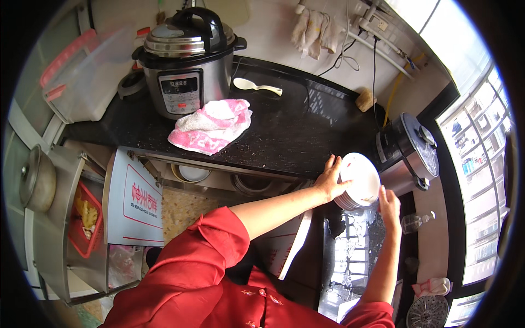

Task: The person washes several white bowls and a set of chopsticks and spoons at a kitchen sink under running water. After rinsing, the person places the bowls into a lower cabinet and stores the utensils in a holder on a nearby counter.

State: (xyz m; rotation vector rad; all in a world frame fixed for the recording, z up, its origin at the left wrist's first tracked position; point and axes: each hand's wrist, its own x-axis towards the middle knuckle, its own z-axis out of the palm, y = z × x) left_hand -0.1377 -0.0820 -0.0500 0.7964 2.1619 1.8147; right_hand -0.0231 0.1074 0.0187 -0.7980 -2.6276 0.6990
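A stack of several white bowls [361, 178] is held between my two hands over the corner of the black countertop [287, 135]. My left hand [331, 180] grips the stack's left side, its thumb lying over the rim of the top bowl. On the opposite side, my right hand [389, 205] has its fingers at the bowls' right edge. A few small coloured marks show inside the top bowl. Below the stack, the wet dark counter [348, 254] reflects the window.
An electric pressure cooker [184, 69] stands at the back, with a pink-and-white towel [213, 125] before it and a white rice paddle [256, 86] beside it. A second cooker [406, 151] sits right of the bowls. Open cabinet doors [135, 201] jut out below the counter.
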